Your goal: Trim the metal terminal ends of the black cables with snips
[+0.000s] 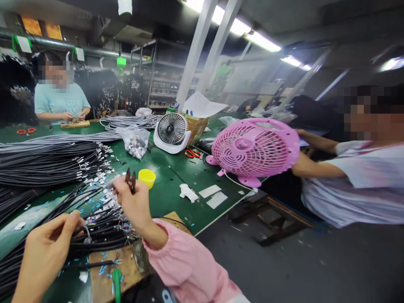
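Observation:
My left hand (47, 248) pinches the end of a black cable (86, 239) over a heap of black cables (104, 229) at the bench's near edge. My right hand (134, 202), in a pink sleeve, is closed on a small dark cutting tool (130, 180) whose tips point up. A small yellow cup (147, 177) stands just beyond that hand. Bundles of black and grey cables with metal terminals (47, 162) lie across the green bench (176, 176) to the left.
A white desk fan (172, 131) and a pink fan (252, 151) stand on the bench, with red scissors (192, 153) between them. A person in a light shirt (353, 185) sits at right. Another person (58, 99) works at the far left. A wooden board (104, 273) lies near me.

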`<state>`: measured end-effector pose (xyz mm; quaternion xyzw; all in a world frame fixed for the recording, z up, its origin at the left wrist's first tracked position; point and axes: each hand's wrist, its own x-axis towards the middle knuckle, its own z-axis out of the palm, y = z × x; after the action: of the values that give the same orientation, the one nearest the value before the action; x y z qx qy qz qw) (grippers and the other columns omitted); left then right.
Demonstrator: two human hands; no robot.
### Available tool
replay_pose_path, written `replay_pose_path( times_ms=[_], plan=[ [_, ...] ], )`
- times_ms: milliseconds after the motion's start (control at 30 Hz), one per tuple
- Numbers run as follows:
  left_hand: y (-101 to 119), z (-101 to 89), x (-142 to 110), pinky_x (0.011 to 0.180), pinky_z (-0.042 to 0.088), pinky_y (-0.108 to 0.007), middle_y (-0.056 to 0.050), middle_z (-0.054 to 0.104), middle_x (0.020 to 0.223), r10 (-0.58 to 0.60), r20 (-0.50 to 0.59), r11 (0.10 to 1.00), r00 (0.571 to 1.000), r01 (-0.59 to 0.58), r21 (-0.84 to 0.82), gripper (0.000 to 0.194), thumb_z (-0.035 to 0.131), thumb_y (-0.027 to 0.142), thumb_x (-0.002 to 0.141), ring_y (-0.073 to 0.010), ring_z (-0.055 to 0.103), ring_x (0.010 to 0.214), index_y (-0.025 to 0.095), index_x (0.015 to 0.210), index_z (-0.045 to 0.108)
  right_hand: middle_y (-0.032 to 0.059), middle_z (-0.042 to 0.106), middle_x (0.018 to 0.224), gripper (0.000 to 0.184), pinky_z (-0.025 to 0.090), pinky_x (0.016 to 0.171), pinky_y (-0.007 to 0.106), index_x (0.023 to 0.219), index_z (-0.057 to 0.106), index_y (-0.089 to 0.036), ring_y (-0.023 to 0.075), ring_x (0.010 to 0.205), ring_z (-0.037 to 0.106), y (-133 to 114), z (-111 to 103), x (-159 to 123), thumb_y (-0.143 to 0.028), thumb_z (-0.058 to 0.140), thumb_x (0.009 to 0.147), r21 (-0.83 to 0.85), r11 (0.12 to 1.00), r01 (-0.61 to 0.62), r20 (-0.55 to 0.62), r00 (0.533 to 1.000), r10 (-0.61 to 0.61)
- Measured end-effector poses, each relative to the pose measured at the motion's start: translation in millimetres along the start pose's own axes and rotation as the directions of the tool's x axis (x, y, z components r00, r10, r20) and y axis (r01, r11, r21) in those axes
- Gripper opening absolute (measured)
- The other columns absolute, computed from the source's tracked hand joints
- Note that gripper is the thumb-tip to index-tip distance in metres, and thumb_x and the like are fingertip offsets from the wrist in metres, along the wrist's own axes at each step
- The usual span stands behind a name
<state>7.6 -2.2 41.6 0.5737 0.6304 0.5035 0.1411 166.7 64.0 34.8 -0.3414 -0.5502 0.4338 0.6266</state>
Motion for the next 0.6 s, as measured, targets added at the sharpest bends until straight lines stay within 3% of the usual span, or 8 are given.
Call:
replay_pose_path(
  times_ms=[100, 233, 400, 500, 600],
  plan=[
    [-13, 7.3, 6, 0.037, 0.047, -0.023, 0.001, 0.069, 0.042, 0.017, 0.144, 0.992, 0.989, -0.034, 0.119, 0.042, 0.066, 0.067, 0.067, -0.0182, 0.064, 0.034, 0.029, 0.05, 0.075, -0.0029, 0.055, 0.056, 0.056, 0.033, 0.043, 0.022, 0.069, 0.071, -0.017, 0.007, 0.044, 0.038, -2, 3, 9, -0.067, 0.061, 0.094, 0.144, 0.987, -0.079, -0.027, 0.996, 0.083],
    [-36, 6.7, 17, 0.045, 0.045, -0.025, 0.0, 0.075, 0.053, 0.069, 0.118, 0.947, 0.991, -0.103, 0.303, 0.025, 0.062, 0.052, 0.063, -0.0206, 0.068, 0.045, 0.032, 0.057, 0.076, -0.0042, 0.053, 0.054, 0.064, 0.033, 0.043, 0.022, 0.068, 0.069, -0.018, 0.0062, 0.042, 0.039, 2, 4, 12, -0.076, 0.06, 0.092, 0.142, 0.986, -0.082, -0.007, 0.996, 0.084],
    [-64, -10.8, 32, 0.065, 0.045, -0.03, -0.001, 0.07, 0.074, 0.116, 0.111, 0.873, 0.987, -0.154, 0.462, 0.028, 0.063, 0.046, 0.084, -0.0245, 0.069, 0.072, 0.024, 0.082, 0.08, -0.0049, 0.048, 0.051, 0.064, 0.033, 0.044, 0.023, 0.065, 0.065, -0.019, 0.0077, 0.043, 0.041, 5, 1, 13, -0.075, 0.058, 0.095, 0.117, 0.992, -0.042, -0.008, 0.999, 0.043],
    [-86, -14.6, 37, 0.069, 0.049, -0.029, 0.003, 0.061, 0.072, 0.088, 0.14, 0.874, 0.986, -0.144, 0.463, 0.024, 0.07, 0.04, 0.091, -0.0203, 0.068, 0.075, 0.02, 0.079, 0.073, -0.005, 0.047, 0.051, 0.06, 0.033, 0.046, 0.024, 0.067, 0.064, -0.019, 0.0086, 0.045, 0.041, 7, 1, 13, -0.069, 0.056, 0.098, 0.088, 0.995, -0.036, 0.037, 0.999, 0.033],
    [-103, -14.4, 40, 0.079, 0.06, -0.036, 0.0, 0.073, 0.098, 0.062, 0.128, 0.915, 0.99, -0.108, 0.388, 0.026, 0.072, 0.042, 0.098, -0.0184, 0.072, 0.087, 0.017, 0.101, 0.072, -0.0048, 0.047, 0.051, 0.056, 0.031, 0.048, 0.025, 0.067, 0.062, -0.02, 0.0093, 0.044, 0.039, 8, 2, 11, -0.066, 0.052, 0.097, 0.043, 0.998, -0.035, 0.073, 0.997, 0.032]
  ],
)
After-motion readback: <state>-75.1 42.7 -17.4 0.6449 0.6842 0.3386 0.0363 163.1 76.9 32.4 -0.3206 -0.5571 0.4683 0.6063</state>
